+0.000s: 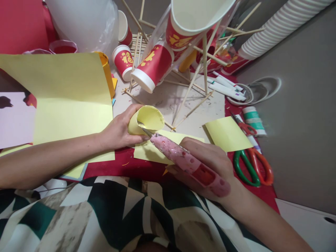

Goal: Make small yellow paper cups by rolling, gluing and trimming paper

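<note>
My left hand is wrapped round a yellow paper tube, whose open end tilts up toward me. In my right hand is a utility knife with a pink handle and a red inset. Its metal blade meets the tube's near rim, and the tip shows just inside the opening. Beneath the hands lies a flat yellow paper piece on the red table covering. A smaller yellow paper piece rests to the right of my right hand.
A wooden-stick frame stands behind the hands, with red paper cups in a clear sleeve across it. Large yellow paper is at left. Green-and-orange-handled scissors, white markers and stacked white cups are at right.
</note>
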A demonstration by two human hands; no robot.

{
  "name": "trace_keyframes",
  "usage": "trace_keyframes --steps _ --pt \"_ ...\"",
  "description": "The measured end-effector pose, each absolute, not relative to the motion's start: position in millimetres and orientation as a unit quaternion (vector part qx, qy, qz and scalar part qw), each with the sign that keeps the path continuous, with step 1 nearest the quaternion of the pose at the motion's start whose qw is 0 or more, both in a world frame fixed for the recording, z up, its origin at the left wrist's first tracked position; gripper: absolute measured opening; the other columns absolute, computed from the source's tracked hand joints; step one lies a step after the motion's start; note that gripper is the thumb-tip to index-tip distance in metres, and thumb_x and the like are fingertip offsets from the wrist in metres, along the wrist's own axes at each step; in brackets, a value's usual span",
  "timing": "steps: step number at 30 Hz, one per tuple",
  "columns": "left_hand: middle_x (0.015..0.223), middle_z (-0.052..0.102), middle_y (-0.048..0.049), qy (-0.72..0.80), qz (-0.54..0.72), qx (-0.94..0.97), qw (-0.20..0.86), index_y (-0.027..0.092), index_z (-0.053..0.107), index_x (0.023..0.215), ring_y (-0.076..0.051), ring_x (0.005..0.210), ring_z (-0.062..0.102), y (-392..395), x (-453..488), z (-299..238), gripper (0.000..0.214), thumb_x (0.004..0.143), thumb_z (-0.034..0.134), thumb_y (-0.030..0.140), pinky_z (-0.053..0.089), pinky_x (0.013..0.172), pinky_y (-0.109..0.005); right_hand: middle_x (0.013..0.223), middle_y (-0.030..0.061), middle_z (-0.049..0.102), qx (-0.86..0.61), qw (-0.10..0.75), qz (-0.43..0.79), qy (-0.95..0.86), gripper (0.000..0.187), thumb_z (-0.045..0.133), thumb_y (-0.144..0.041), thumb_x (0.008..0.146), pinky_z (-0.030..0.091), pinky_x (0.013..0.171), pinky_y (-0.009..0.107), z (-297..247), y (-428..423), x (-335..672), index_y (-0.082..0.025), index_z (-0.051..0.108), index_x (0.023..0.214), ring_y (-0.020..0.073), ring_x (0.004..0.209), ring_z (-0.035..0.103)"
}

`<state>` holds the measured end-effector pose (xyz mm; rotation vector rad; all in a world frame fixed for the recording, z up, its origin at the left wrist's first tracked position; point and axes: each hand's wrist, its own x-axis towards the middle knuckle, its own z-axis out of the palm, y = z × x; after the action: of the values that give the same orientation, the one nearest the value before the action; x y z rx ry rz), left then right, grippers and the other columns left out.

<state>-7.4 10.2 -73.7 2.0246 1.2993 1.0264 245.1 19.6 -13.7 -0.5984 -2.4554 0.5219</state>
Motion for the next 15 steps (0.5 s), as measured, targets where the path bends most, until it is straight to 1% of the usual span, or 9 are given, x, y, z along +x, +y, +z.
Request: trace_keyframes --steps 8,11,15 --pt "0.131 0.061 -0.0131 0.477 0.389 0.739 0.275 0.019 0.047 0.133 -0.028 0.116 0.064 11.6 -6.9 -74.7 0.068 0.076 0.077 0.04 0.055 0.098 -0.041 0.061 -0.0042 0.041 -0.238 0.264 0.148 -0.923 0.03 0.063 -0.028 0.094 0.032 0.049 0.023 -15.0 17.8 248.3 -0.019 0.049 0.069 0.0077 0.051 0.039" --pt "0.131 0.062 -0.0132 0.478 0.388 0.739 0.273 0.019 0.047 0.133 -0.028 0.116 0.064 11.3 -7.2 -75.0 0.067 0.077 0.078 0.04 0.055 0.097 -0.041 0.061 -0.0044 0.041 -0.237 0.263 0.158 -0.922 0.029 0.065 -0.028 0.093 0.031 0.048 0.023 -16.4 18.8 248.8 -0.019 0.049 0.07 0.0077 0.051 0.039" --pt "0.131 0.062 -0.0133 0.479 0.387 0.739 0.273 0.019 0.047 0.133 -0.027 0.116 0.064 11.0 -7.8 -74.9 0.067 0.077 0.078 0.04 0.055 0.097 -0.041 0.061 -0.0048 0.041 -0.238 0.283 0.166 -0.914 0.029 0.067 -0.029 0.091 0.03 0.047 0.023 -18.1 19.2 249.6 -0.02 0.047 0.072 0.008 0.05 0.039"
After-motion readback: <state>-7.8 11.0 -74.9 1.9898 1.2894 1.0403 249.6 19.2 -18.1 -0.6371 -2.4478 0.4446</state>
